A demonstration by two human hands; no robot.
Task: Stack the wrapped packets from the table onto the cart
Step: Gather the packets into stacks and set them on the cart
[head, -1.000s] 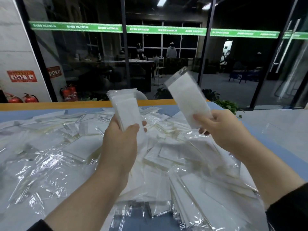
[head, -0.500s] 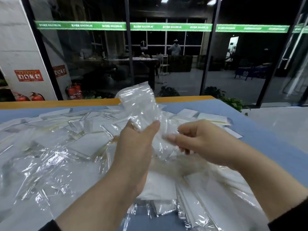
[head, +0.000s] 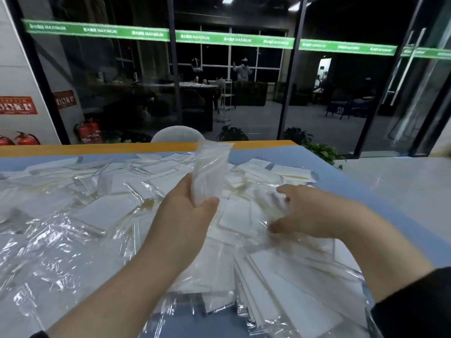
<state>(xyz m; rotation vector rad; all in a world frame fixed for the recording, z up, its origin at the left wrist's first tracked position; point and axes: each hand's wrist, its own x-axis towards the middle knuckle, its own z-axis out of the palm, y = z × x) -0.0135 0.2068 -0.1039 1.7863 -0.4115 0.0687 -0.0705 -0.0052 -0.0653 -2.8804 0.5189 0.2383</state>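
Gripping an upright clutch of wrapped packets, the left hand has its thumb curled across their lower end and fingers behind. Just beside it, the right hand reaches down into the heap of packets covering the blue table, curled fingers and thumb closing around one packet. Green window banding reads "MAXIMUM".

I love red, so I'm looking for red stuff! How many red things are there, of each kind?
Extinguishers: 4
Signs: 2
Total: 6
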